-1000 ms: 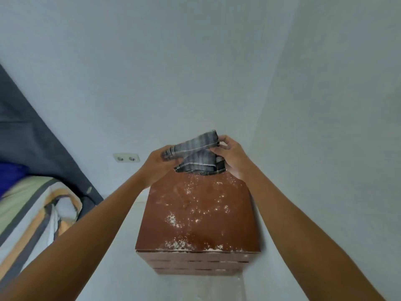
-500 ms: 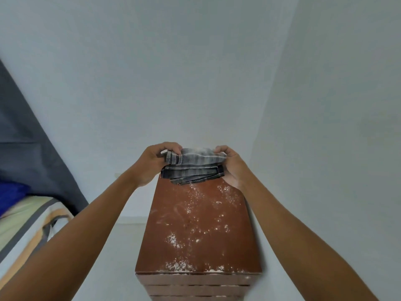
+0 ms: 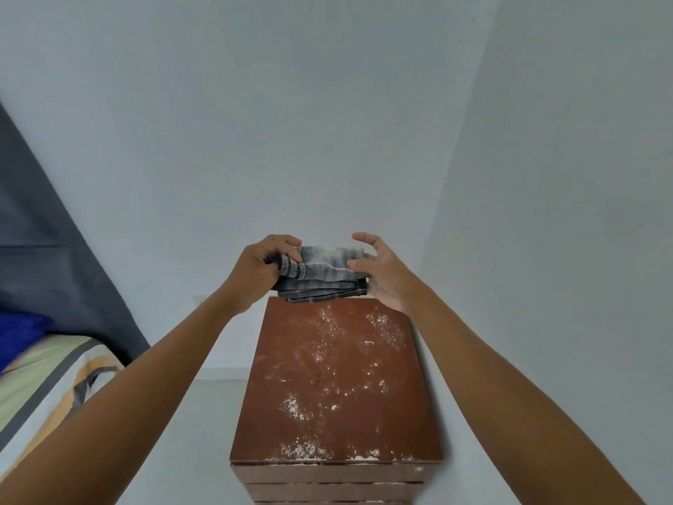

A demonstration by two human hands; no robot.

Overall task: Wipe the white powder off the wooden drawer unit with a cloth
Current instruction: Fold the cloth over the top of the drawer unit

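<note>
A reddish-brown wooden drawer unit (image 3: 338, 406) stands below me, its top scattered with white powder (image 3: 296, 410), thickest near the front edge. A folded grey striped cloth (image 3: 324, 273) is held above the unit's far edge. My left hand (image 3: 260, 269) grips the cloth's left end. My right hand (image 3: 378, 275) presses its thumb and palm against the right end, the other fingers spread above. The cloth's top fold carries some powder.
White walls meet in a corner right behind the unit; the right wall runs close along its right side. A bed with a striped sheet (image 3: 43, 388) and a dark blue-grey headboard (image 3: 47, 249) lies to the left. Pale floor (image 3: 204, 450) separates bed and unit.
The cloth has been folded flatter between both hands and sits slightly higher in view. My right fingers have spread open over its end. The view has tilted upward.
</note>
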